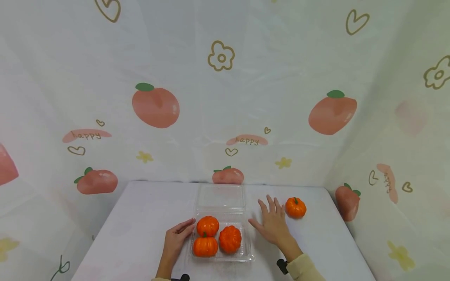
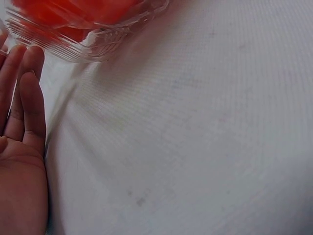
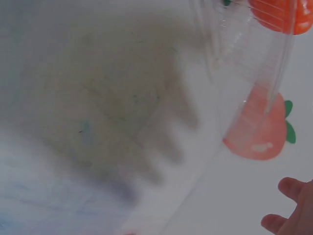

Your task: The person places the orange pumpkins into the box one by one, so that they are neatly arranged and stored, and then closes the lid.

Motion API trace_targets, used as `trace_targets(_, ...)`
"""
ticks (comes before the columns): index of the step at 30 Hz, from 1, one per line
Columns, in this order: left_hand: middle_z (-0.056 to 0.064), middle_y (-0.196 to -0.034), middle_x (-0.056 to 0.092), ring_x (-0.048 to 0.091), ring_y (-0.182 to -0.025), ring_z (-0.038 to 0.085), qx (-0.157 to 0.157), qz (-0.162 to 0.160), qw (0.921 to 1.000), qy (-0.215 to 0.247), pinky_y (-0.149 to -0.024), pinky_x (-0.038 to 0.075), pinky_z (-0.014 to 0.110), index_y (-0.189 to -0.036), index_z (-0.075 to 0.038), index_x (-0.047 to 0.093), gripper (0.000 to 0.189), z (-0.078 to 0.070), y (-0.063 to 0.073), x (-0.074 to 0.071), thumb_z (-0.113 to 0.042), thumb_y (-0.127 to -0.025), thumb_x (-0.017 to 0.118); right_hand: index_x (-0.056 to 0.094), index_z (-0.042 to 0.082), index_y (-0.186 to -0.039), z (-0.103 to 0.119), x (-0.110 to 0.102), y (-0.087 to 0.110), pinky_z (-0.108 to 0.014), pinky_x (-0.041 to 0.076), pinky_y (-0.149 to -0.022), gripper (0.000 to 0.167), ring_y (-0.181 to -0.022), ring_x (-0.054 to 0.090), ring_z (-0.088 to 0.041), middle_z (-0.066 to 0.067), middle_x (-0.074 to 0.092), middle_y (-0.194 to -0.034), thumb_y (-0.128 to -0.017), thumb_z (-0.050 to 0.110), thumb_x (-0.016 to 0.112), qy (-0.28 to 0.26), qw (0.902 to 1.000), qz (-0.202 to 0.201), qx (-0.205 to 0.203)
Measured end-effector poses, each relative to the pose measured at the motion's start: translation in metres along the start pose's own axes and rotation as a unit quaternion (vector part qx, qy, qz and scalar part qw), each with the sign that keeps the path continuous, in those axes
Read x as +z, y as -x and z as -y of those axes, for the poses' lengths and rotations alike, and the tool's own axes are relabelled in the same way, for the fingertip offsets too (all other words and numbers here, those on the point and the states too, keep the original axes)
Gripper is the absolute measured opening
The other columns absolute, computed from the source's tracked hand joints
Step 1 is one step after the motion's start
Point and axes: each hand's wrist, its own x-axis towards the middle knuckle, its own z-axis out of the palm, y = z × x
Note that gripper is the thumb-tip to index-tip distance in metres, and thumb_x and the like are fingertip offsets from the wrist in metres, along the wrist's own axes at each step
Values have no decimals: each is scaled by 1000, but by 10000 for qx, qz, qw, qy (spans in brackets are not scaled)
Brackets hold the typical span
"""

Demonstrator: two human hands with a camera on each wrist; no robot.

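Observation:
A clear plastic clamshell box lies on the table with its lid folded back toward the wall. Inside the base sit three small orange pumpkins: one at the back left, one at the front left and one at the right. My left hand is at the box's left side, its fairly straight fingertips right at the wall. Fingers spread, my right hand is over the table right of the box and holds nothing. Just beyond its fingers stands another orange pumpkin with a green stem.
The white table meets a fabric backdrop printed with peaches, hearts and flowers at its back edge. More of this cloth hangs on both sides. Dark wrist cameras sit near the sleeves.

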Motion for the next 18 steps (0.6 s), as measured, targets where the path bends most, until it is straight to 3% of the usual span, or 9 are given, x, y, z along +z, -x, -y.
trace_targets(8,9,-124,75,70,-99,-7,-62,2,10000,-18,-84,58,14,-123,-7,74,45,0,0,1,-35,-88,80,50,4,-145,-21,4,0,-77,23,-115,80,-142,31,-57,-30,37,-154,-88,59,67,124,9993,-19,345)
trace_targets(18,10,-121,76,71,-99,-5,55,-24,9999,110,-83,59,15,-121,-5,75,41,1,0,0,-27,-88,81,46,0,-146,-48,-3,-3,-76,17,-116,85,-144,23,-59,-34,33,-155,-89,58,68,195,9977,-62,646)
